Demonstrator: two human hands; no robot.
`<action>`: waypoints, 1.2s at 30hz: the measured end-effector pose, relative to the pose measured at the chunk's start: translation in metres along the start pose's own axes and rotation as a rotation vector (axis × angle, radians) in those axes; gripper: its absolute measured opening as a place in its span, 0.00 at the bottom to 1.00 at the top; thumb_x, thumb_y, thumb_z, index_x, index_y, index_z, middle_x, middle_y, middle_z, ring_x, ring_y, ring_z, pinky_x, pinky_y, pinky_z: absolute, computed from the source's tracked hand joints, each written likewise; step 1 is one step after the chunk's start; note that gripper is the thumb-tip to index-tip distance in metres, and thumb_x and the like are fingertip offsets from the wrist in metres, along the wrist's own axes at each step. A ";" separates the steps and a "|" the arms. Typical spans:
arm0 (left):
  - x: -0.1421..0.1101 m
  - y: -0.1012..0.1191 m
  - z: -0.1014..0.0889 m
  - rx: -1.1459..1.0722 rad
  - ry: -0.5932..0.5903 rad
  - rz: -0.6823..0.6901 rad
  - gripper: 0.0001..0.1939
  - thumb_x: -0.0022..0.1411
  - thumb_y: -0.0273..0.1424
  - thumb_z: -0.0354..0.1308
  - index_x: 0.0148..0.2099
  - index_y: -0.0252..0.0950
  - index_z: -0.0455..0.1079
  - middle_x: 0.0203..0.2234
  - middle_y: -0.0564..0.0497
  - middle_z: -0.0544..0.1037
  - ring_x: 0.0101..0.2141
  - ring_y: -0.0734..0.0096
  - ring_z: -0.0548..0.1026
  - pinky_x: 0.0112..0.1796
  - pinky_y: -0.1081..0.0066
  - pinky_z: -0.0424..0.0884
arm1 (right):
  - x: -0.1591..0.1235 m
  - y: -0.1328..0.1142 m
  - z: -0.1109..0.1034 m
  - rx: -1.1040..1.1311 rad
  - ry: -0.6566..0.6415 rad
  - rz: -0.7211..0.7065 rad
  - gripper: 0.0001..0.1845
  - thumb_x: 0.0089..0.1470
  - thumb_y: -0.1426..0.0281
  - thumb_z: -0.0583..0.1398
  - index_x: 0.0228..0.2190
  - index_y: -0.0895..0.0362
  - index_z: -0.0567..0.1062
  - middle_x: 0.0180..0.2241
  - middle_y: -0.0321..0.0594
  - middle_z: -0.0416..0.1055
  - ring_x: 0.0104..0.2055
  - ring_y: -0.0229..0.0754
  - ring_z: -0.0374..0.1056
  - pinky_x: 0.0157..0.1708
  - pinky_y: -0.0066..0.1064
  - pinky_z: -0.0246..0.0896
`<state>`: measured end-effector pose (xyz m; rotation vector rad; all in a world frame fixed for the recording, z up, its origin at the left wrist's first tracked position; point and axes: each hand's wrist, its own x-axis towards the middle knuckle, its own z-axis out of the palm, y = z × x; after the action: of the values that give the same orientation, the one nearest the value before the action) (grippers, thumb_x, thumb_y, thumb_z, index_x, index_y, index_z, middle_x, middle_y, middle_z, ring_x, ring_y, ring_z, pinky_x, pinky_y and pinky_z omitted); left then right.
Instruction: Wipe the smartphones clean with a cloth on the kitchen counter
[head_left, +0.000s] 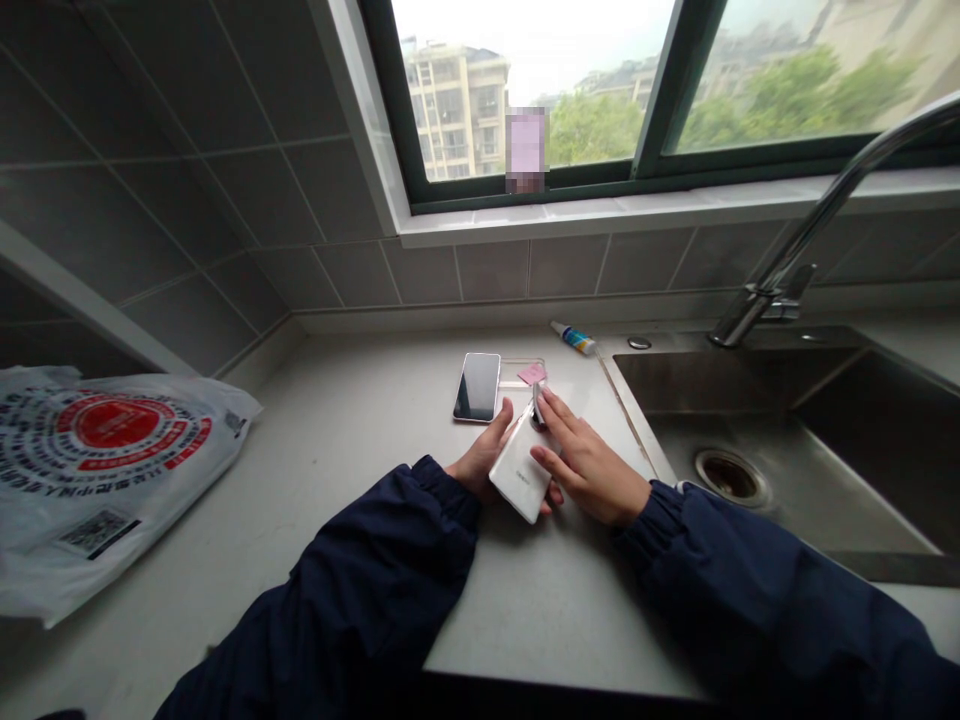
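Observation:
My left hand point(480, 455) is wrapped round a white phone point(521, 475), its back turned up and tilted, with the fingers coming out from under its right edge. At the phone's upper end, my right hand point(596, 470) presses its closed fingers on a small grey piece point(538, 400) over the dark camera area. Whether that piece is a cloth I cannot tell. Just beyond the hands, a second phone point(478, 387) lies screen up on the counter. Beside it is a clear phone case point(516, 361) with a pink piece point(532, 373) on it.
A white tube point(574, 337) with a blue label lies near the back wall. To the right are a steel sink point(795, 470) and its tap point(780, 250). A printed plastic bag point(112, 470) occupies the left of the pale counter point(337, 430). A window is at the back.

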<state>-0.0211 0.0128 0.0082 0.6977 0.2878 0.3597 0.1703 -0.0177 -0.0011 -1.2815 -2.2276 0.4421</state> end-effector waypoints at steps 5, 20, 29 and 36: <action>-0.001 0.001 0.001 0.014 0.036 -0.003 0.45 0.66 0.61 0.28 0.72 0.39 0.53 0.39 0.39 0.80 0.32 0.50 0.81 0.35 0.56 0.74 | 0.001 -0.001 0.000 -0.007 -0.017 0.025 0.39 0.68 0.53 0.49 0.72 0.56 0.44 0.74 0.51 0.37 0.75 0.54 0.38 0.69 0.56 0.44; -0.001 0.001 -0.002 0.021 -0.052 0.008 0.45 0.65 0.63 0.34 0.71 0.38 0.55 0.37 0.40 0.81 0.35 0.49 0.81 0.34 0.59 0.74 | 0.001 -0.003 0.000 -0.020 -0.036 0.033 0.39 0.68 0.54 0.48 0.71 0.59 0.46 0.74 0.53 0.38 0.75 0.54 0.38 0.69 0.57 0.44; -0.002 0.002 0.000 0.021 0.023 -0.006 0.47 0.65 0.63 0.29 0.72 0.37 0.51 0.35 0.39 0.80 0.34 0.48 0.82 0.30 0.61 0.74 | 0.001 -0.003 0.001 -0.019 -0.033 0.031 0.38 0.68 0.54 0.49 0.71 0.57 0.46 0.74 0.51 0.38 0.75 0.55 0.38 0.68 0.57 0.45; -0.002 0.002 0.002 0.007 0.031 0.001 0.46 0.65 0.63 0.31 0.71 0.36 0.54 0.35 0.38 0.80 0.33 0.47 0.81 0.32 0.56 0.75 | 0.001 -0.004 0.001 -0.026 -0.050 0.047 0.39 0.68 0.54 0.48 0.71 0.60 0.47 0.74 0.52 0.37 0.75 0.54 0.37 0.69 0.56 0.44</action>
<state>-0.0226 0.0125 0.0111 0.6995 0.3181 0.3713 0.1670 -0.0188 0.0006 -1.3523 -2.2559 0.4690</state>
